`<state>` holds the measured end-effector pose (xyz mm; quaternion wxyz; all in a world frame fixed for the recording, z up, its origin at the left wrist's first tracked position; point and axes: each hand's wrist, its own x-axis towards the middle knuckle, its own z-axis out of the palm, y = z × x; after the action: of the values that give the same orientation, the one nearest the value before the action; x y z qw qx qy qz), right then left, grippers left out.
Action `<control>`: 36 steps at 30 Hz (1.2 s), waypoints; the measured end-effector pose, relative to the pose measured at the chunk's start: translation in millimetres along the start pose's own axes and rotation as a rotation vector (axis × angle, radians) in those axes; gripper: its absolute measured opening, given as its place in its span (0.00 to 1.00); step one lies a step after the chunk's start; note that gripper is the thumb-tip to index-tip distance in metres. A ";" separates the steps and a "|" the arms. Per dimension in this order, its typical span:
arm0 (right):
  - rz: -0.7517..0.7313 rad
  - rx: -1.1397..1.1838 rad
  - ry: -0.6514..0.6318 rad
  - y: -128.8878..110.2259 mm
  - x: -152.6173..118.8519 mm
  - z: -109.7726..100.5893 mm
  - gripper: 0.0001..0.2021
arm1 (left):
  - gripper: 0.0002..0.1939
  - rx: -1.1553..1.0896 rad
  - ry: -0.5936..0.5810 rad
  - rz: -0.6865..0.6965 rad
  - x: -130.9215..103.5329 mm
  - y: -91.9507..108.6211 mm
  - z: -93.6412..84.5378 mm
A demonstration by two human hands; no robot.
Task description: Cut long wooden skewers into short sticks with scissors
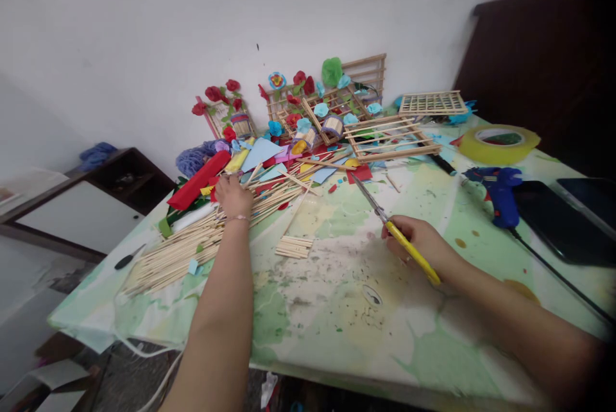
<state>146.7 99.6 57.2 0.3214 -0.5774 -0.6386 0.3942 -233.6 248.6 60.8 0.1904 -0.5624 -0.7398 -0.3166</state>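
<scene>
My right hand (416, 242) is closed around yellow-handled scissors (409, 248), whose metal blades point forward and left above the table. My left hand (233, 195) reaches over the far end of a pile of thin wooden sticks (173, 251), next to a red paper roll (199, 180) and coloured paper scraps. Its fingers bend down into the scraps, and their tips are hidden. In front of the pile, between my hands, lies a small bundle of short cut sticks (293, 246).
Stick frames (385, 138) and red and blue paper flowers (293, 119) stand by the wall. At right are a clear tape roll (522, 152), a blue glue gun (500, 197) with its cord, and a black phone (561, 223). Small black-handled scissors (126, 260) lie near the left edge.
</scene>
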 end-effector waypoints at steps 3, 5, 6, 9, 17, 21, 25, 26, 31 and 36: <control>0.014 0.012 -0.004 -0.5 0.0 0.7 0.05 | 0.24 0.084 0.101 -0.129 -1.0 7.6 -5.7; 0.022 0.009 -0.007 -1.4 -0.2 0.7 0.05 | 0.25 0.089 0.107 -0.289 0.9 11.5 -7.6; 0.023 0.005 -0.010 -1.9 -0.4 0.6 0.06 | 0.27 0.080 0.100 -0.369 1.9 12.5 -8.0; 0.010 -0.012 -0.007 -2.9 -1.6 0.2 0.06 | 0.31 0.060 0.065 -0.474 3.6 10.2 -6.8; 0.025 -0.025 -0.025 -7.8 -3.1 -0.5 0.07 | 0.13 -0.012 -0.305 -0.217 14.5 -5.0 -0.7; 0.019 -0.017 -0.023 -9.3 -3.0 -1.4 0.07 | 0.11 -0.031 -0.502 -0.004 22.5 -0.3 -0.3; 0.018 -0.009 -0.014 -6.8 -2.7 -0.2 0.06 | 0.09 -0.007 -0.642 0.160 22.9 -2.6 2.7; 0.019 -0.005 -0.012 -6.3 -2.5 0.2 0.06 | 0.11 0.008 -0.653 0.185 22.2 -4.4 3.5; 0.009 -0.019 -0.030 -6.3 -1.4 0.4 0.06 | 0.14 0.098 -0.647 0.235 18.8 -10.3 4.8; 0.004 -0.031 -0.025 -5.1 -1.1 0.0 0.07 | 0.09 0.133 -0.647 0.239 14.2 -7.7 6.9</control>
<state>144.4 98.4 61.8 0.3038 -0.5787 -0.6473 0.3922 -244.6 262.1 62.9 0.0180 -0.7026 -0.7097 -0.0483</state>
